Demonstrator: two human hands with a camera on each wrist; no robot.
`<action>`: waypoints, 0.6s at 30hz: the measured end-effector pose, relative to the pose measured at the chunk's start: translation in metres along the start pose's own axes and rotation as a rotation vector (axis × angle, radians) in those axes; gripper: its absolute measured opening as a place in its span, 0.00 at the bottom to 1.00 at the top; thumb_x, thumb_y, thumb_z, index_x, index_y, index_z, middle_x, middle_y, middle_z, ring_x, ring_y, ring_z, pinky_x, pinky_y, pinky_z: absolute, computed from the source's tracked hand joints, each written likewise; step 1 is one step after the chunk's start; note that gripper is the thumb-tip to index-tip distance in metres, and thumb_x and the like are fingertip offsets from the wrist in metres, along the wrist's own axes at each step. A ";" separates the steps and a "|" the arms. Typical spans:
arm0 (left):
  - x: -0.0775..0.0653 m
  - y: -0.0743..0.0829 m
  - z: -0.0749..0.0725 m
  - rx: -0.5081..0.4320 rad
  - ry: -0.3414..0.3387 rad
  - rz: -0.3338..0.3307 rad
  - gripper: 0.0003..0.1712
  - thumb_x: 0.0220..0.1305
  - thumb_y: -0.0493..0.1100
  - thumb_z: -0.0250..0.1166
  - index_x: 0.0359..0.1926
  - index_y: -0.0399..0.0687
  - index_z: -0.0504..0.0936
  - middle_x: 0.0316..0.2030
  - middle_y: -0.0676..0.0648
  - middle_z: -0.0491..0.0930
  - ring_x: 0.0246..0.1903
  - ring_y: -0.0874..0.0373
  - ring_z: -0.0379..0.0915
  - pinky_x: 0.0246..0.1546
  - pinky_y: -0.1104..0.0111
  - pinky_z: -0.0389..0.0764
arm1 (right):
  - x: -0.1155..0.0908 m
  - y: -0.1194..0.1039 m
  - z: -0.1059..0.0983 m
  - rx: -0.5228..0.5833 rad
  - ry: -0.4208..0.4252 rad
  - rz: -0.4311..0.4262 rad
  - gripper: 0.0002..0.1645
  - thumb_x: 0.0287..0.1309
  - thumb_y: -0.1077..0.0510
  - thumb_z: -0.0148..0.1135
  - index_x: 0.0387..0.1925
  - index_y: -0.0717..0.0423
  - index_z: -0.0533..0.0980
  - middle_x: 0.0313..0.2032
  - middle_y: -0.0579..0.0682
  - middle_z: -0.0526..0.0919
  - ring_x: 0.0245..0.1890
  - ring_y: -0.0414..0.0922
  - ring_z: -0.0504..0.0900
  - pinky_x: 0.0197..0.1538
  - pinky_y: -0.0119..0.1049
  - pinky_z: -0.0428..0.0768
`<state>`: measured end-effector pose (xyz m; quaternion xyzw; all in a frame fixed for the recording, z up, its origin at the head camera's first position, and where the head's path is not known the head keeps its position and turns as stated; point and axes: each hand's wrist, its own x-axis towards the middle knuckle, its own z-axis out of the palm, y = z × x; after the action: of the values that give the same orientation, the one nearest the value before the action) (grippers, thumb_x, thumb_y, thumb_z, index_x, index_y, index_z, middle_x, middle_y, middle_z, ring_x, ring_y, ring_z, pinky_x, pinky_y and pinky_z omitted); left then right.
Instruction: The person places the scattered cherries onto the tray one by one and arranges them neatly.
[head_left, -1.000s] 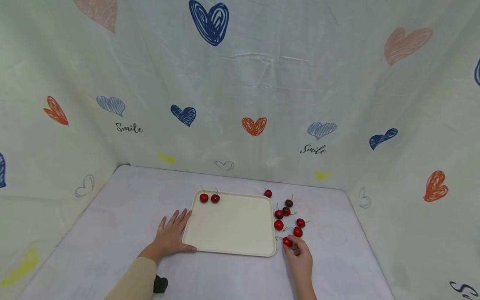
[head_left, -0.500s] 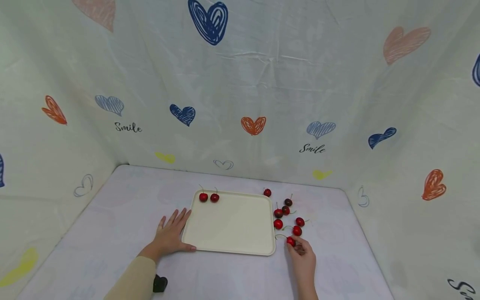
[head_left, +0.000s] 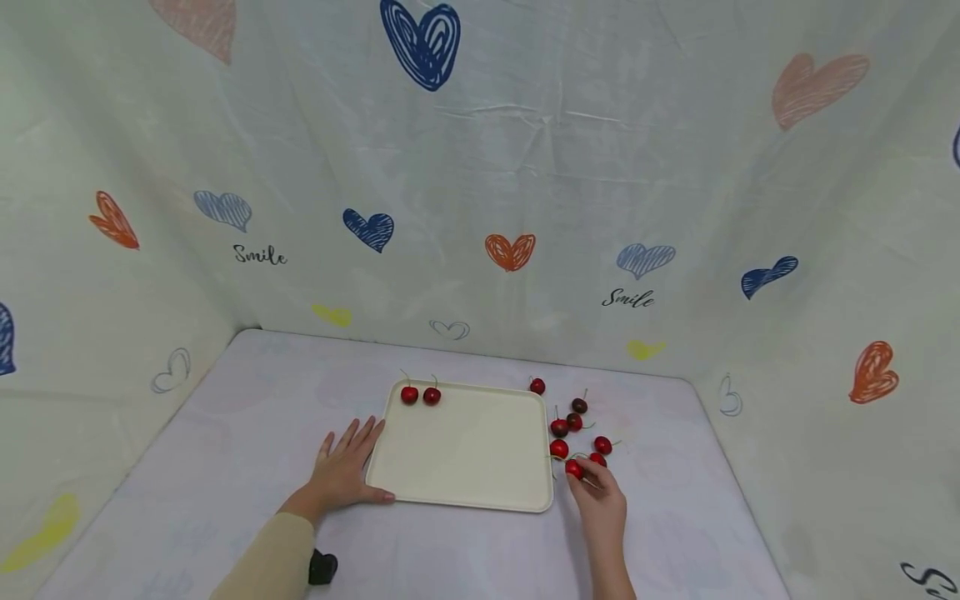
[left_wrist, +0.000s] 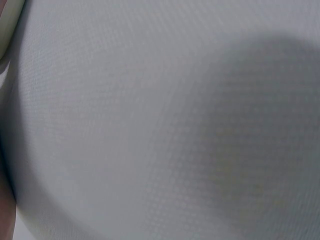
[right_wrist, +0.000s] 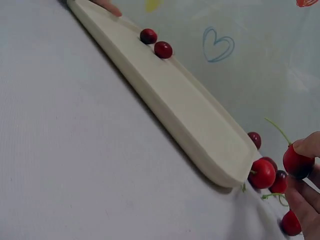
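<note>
A cream rectangular tray (head_left: 465, 450) lies on the table, with two dark red cherries (head_left: 420, 396) side by side in its far left corner. My left hand (head_left: 341, 475) rests with spread fingers at the tray's left side, thumb along the near left corner. Just off the tray's right side, my right hand (head_left: 602, 504) pinches a red cherry (head_left: 573, 469) between thumb and fingers. In the right wrist view this cherry (right_wrist: 298, 162) hangs above the table, its green stem pointing up and left. The left wrist view holds mostly blurred pale cloth.
Several loose cherries (head_left: 559, 427) lie along the tray's right side, some partly behind the right hand. A small black object (head_left: 322, 568) sits beside the left sleeve (head_left: 273, 558). A curtain printed with hearts (head_left: 510, 252) hangs behind the table (head_left: 300, 367).
The right hand, with the cherry pinched in it, shifted slightly right, then moved away from me and back left toward the tray. My left hand and the tray stay put.
</note>
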<state>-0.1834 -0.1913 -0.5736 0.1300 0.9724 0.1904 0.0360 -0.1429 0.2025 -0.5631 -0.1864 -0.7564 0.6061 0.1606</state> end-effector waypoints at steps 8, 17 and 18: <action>0.000 0.000 0.000 0.011 -0.009 -0.006 0.73 0.34 0.74 0.74 0.74 0.39 0.54 0.73 0.35 0.52 0.72 0.35 0.42 0.65 0.36 0.39 | -0.005 -0.011 0.023 0.076 -0.092 -0.079 0.19 0.52 0.72 0.69 0.48 0.66 0.80 0.47 0.58 0.78 0.42 0.41 0.82 0.42 0.26 0.81; 0.000 0.001 -0.001 0.001 -0.022 -0.017 0.74 0.34 0.74 0.74 0.75 0.39 0.54 0.73 0.36 0.51 0.72 0.36 0.40 0.65 0.37 0.37 | -0.008 -0.025 0.054 0.134 -0.179 -0.106 0.18 0.50 0.73 0.70 0.46 0.66 0.82 0.46 0.57 0.76 0.40 0.46 0.82 0.42 0.26 0.81; 0.000 0.001 -0.001 -0.003 -0.023 -0.017 0.74 0.34 0.74 0.74 0.75 0.39 0.53 0.73 0.36 0.51 0.72 0.36 0.40 0.65 0.37 0.37 | -0.008 -0.027 0.057 0.148 -0.194 -0.112 0.19 0.50 0.74 0.70 0.46 0.67 0.82 0.46 0.58 0.76 0.40 0.47 0.82 0.42 0.27 0.81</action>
<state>-0.1830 -0.1910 -0.5723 0.1236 0.9728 0.1898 0.0488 -0.1648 0.1445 -0.5492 -0.0722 -0.7308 0.6655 0.1335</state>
